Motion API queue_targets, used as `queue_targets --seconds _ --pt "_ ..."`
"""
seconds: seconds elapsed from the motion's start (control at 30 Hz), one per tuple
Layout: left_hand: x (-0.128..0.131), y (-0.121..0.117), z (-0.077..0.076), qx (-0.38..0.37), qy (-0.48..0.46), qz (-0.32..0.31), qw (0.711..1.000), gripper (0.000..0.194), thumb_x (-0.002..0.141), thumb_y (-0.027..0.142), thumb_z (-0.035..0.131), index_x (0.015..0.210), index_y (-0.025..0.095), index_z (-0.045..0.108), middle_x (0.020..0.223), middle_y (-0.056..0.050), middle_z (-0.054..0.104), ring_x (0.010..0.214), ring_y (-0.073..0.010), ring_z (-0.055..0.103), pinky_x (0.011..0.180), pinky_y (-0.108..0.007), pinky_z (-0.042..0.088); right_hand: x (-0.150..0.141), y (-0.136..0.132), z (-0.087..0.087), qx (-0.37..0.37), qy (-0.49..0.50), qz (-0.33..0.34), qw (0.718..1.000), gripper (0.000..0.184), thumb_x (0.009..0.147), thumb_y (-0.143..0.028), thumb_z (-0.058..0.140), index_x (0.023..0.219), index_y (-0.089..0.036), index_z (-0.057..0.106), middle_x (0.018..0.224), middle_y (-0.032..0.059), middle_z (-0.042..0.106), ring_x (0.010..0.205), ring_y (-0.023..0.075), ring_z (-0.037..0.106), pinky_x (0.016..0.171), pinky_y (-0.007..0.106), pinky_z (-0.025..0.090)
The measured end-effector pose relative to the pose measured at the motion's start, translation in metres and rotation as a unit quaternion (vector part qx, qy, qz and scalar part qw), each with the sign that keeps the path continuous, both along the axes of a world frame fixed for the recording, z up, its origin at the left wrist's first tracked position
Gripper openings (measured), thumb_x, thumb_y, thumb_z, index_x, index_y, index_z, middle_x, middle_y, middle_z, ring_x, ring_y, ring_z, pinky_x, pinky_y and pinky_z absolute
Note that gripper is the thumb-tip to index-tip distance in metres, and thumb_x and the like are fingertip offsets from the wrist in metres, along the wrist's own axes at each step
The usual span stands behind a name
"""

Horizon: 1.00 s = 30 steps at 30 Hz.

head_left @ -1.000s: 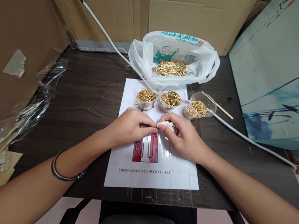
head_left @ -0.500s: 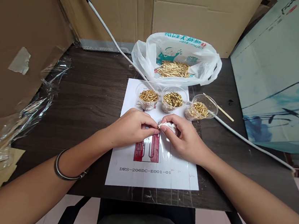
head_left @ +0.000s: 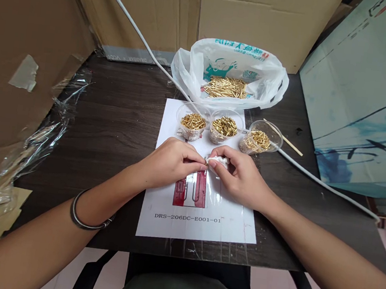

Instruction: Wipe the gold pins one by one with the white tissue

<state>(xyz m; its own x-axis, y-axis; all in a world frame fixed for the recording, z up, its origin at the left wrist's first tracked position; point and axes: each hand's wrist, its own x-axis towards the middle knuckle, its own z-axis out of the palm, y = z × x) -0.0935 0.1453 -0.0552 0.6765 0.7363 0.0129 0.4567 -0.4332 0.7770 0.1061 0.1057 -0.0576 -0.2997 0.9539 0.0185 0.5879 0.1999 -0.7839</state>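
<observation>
My right hand (head_left: 241, 176) is closed round a crumpled white wad (head_left: 219, 161), which looks like tissue or cloth. Against the wad's left end, my left hand (head_left: 178, 164) pinches a small gold-coloured piece between thumb and forefinger; its exact shape is mostly hidden by the fingertips. Both hands are over a printed sheet (head_left: 165, 225) with a red picture on it. Just beyond them stand a left clear cup (head_left: 193, 122) and a middle clear cup (head_left: 224, 127), both full of small gold metal pieces. A right clear cup (head_left: 257, 140) leans tilted, with longer gold pins inside.
Behind the cups a white plastic bag (head_left: 273, 86) lies open with many gold pins (head_left: 226, 87) in it. A white cable (head_left: 328, 185) crosses the dark table (head_left: 120, 103), near a thin wooden stick (head_left: 287, 139). Cardboard (head_left: 141, 16) encloses the back and left; a printed panel (head_left: 366, 105) stands right.
The view has shifted slightly. Both hands keep their grips and have barely moved; the fingertips still meet at the white wad.
</observation>
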Motion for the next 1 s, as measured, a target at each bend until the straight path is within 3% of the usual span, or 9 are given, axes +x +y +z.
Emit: queue_targets --seconds 0.37,0.6,0.73,1.0 --pt "0.0009 0.0005 0.0028 0.037 0.016 -0.015 0.999 0.018 0.088 0.024 0.062 0.086 0.019 0.079 0.077 -0.002 0.072 0.070 -0.0119 0.062 0.067 -0.025 0.044 0.0020 0.0002 0.0028 0.024 -0.031 0.009 0.999 0.016 0.089 -0.030 0.054 0.091 -0.016 0.063 0.075 -0.0001 0.063 0.052 0.0084 0.041 0.058 0.027 0.033" --pt "0.0006 -0.0004 0.0029 0.069 0.021 -0.032 0.997 0.031 0.090 0.023 0.056 0.062 0.015 0.069 0.058 0.001 0.058 0.057 -0.0080 0.049 0.058 -0.024 0.037 0.0006 0.0011 -0.0016 0.009 0.022 0.012 1.000 0.019 0.092 -0.033 0.054 0.094 -0.017 0.064 0.081 0.0008 0.064 0.063 0.0108 0.050 0.062 0.026 0.038" --pt "0.0007 -0.0012 0.0012 0.075 0.013 -0.040 0.996 0.030 0.090 0.022 0.056 0.064 0.014 0.069 0.059 0.001 0.057 0.058 -0.0078 0.049 0.059 -0.024 0.037 0.0013 0.0016 -0.0013 -0.003 0.044 0.025 0.999 0.020 0.093 -0.034 0.054 0.094 -0.016 0.063 0.086 0.0024 0.066 0.075 0.0139 0.057 0.070 0.028 0.042" --pt "0.0012 -0.0010 0.0023 0.063 0.007 -0.034 0.997 0.027 0.089 0.021 0.057 0.067 0.015 0.071 0.062 0.001 0.061 0.060 -0.0083 0.051 0.060 -0.024 0.037 0.0032 0.0009 -0.0005 -0.020 0.032 0.023 0.999 0.021 0.093 -0.035 0.054 0.094 -0.017 0.065 0.087 0.0022 0.068 0.074 0.0139 0.057 0.068 0.028 0.040"
